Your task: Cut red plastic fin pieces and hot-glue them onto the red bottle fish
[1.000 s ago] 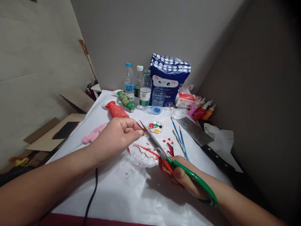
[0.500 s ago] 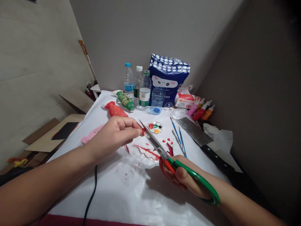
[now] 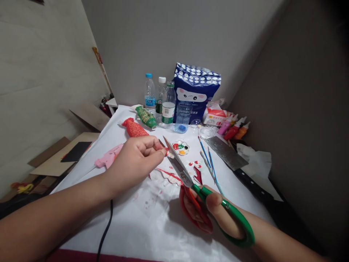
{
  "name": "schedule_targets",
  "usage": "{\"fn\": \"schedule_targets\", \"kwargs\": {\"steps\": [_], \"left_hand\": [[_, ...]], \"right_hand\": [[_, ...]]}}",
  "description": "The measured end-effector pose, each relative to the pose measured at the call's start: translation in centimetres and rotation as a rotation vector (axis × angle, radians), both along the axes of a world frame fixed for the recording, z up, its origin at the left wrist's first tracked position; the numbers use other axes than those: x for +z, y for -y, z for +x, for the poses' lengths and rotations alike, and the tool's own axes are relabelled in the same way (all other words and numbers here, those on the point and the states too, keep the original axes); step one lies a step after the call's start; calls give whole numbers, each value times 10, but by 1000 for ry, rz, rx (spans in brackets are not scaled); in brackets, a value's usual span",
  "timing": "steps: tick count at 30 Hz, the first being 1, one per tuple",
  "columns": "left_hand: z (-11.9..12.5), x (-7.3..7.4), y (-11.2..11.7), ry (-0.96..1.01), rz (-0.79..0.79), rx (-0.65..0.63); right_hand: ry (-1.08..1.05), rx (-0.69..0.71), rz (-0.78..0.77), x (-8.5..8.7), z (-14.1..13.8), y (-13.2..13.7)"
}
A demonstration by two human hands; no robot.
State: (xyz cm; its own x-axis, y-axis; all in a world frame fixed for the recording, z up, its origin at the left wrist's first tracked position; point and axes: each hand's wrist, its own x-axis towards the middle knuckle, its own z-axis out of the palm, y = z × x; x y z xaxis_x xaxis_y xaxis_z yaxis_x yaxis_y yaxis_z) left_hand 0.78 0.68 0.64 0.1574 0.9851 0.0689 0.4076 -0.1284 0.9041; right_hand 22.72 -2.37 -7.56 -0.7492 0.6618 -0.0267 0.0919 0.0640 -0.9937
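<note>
My left hand is closed in a pinch on a small red piece, mostly hidden by the fingertips. Scissors with one green and one red handle are in my right hand, thumb through the green loop and fingers in the red one. Their blades stand a little apart, tips beside the red piece. Whether they touch it I cannot tell. Beneath the blades lie red-stained scraps and a dark red cut piece. A flower-shaped paint palette sits just beyond.
Past my left hand lie a red fish-shaped object, a green one and a pink piece. Bottles and a blue bag stand behind. To the right are paintbrushes, a cleaver and paint tubes.
The scissor blades have spread and the red handle has swung down, away from the green one. My left hand has turned slightly, still pinching the red piece.
</note>
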Motion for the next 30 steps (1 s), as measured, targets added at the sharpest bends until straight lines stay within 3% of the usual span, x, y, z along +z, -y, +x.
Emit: {"fn": "schedule_targets", "kwargs": {"steps": [12,22,30], "left_hand": [[4,-1,5,-20,115,44],[5,1,4,2,80,27],[1,2,2,32,44,-39]], "right_hand": [[-77,-17,-90,2,-8,7],[71,-75,171,13,-7,5],[72,-20,-9,10,-1,-2]]}}
